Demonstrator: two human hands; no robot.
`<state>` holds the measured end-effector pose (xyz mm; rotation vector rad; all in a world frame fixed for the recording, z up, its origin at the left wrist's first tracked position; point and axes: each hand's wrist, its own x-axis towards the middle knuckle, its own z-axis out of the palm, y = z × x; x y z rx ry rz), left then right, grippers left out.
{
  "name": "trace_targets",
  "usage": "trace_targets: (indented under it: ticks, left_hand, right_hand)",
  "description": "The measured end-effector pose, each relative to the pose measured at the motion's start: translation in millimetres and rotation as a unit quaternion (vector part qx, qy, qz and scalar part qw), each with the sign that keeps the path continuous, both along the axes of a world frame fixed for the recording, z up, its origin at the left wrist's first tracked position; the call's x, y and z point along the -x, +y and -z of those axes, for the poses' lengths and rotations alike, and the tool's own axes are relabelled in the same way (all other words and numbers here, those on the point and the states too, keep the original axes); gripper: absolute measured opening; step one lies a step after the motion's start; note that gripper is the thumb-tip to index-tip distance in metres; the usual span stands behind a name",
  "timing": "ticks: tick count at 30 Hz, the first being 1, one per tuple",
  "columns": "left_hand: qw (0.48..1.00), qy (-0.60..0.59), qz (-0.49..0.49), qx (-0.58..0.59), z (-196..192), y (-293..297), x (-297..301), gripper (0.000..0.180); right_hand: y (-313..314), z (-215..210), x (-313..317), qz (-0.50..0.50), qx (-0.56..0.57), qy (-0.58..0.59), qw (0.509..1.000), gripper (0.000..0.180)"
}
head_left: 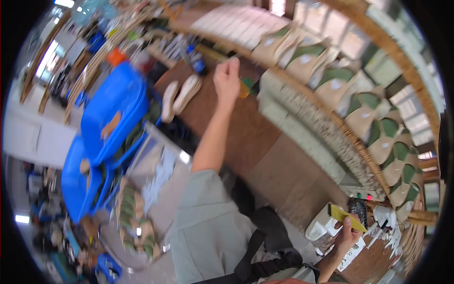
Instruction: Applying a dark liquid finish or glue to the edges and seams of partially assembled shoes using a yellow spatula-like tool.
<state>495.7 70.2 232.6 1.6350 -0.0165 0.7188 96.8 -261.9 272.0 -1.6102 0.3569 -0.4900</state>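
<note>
My left hand [227,78] is raised over the brown worktop in a closed fist, at the end of a stretched-out arm in a grey sleeve. Whether anything is inside that fist is hidden. Beside its wrist lies a small orange and green item [246,87], too blurred to name. A pair of pale shoe-shaped pieces [179,98] rests on the worktop to the left of the forearm. At the lower right, my right hand [347,235] grips a flat yellow tool [347,219] with a dark strip at one end, near a white container [323,222].
A speckled, pale green machine or conveyor [307,132] runs along the worktop's right side. Beige and green shoe parts [338,87] line the shelf above it. Blue plastic tubs [111,113] stand at left, near a tray cart [165,165] and more shoe parts [132,208].
</note>
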Motion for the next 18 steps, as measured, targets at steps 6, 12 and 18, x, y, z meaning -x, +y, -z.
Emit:
trace_targets:
  ticks: [6,12,18]
  left_hand:
    - [0.956,0.159,-0.181,-0.165,118.5,52.4,288.7,0.046]
    - [0.758,0.187,-0.465,-0.419,167.7,223.8,398.6,0.066]
    - [0.667,0.37,-0.411,-0.499,149.9,290.8,494.4,0.059]
  right_hand:
    - [-20.2,63.1,64.9,-0.014,-0.04,0.021,0.999,0.02]
    - [-28.2,151.2,127.5,-0.05,-0.05,0.003,0.997,0.023]
    - [24.7,232.6,158.7,-0.113,-0.099,-0.054,0.987,0.023]
